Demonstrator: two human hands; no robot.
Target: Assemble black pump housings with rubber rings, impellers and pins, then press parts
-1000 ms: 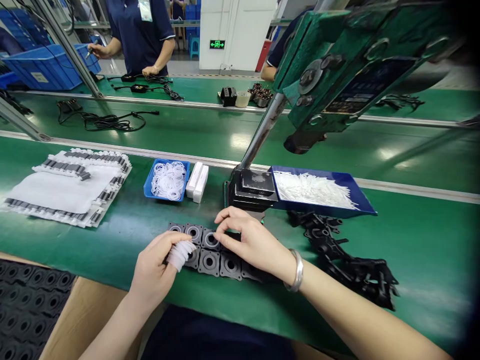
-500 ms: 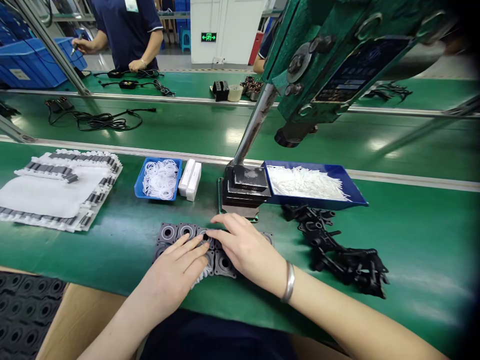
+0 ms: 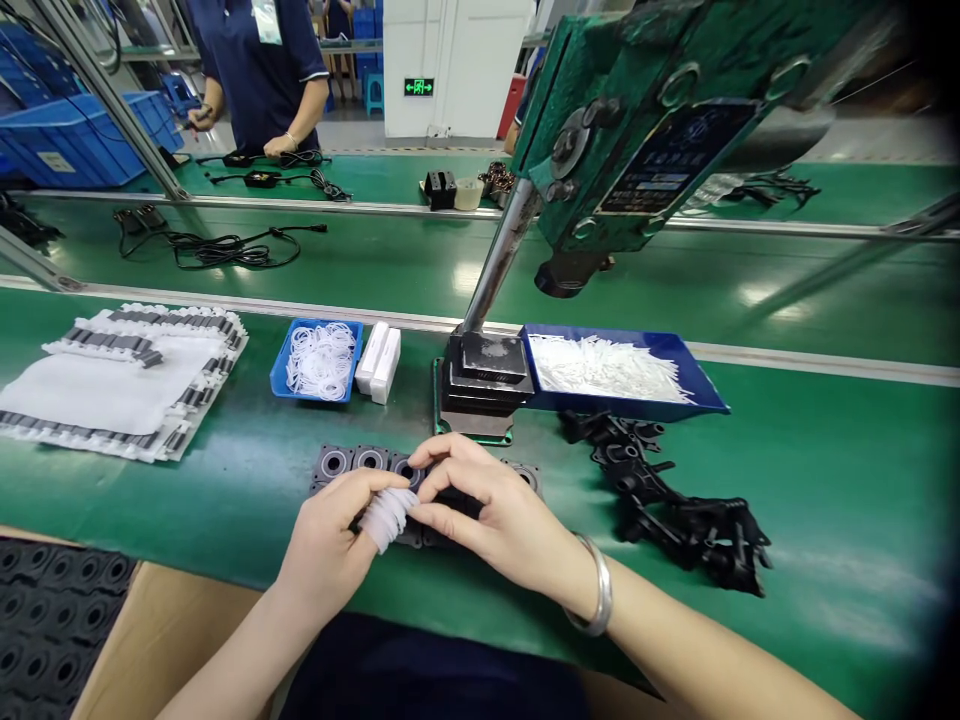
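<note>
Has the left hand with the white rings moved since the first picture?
Yes. Judged against the machine's base, the left hand has moved right across the view, along the black squares and nearer the base.

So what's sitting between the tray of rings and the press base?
In the head view, two white boxes sit between the ring tray and press base.

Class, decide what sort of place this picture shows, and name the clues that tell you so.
Probably a factory assembly line: what looks like a green press stands on the workbench, similar black parts lie side by side there, and a co-worker stands at the far bench.
</note>
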